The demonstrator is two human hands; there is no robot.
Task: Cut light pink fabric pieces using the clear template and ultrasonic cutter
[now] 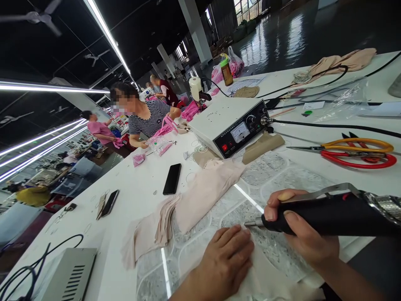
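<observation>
The right hand [313, 242] grips the tool [326, 215], its tip [255, 224] just beside the left hand [227, 259], which lies flat, grasping nothing, on the fabric [266, 278] over the mat [272, 246]. Good control requires smooth fabric and fingers clear of the tip.

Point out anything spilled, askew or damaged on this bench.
Nothing looks spilled or broken. Slightly untidy: small dark specks dot the top of the control box, and the beige cloth stack is unevenly fanned, its layers not squared up. Both could be ordinary work clutter.
</observation>
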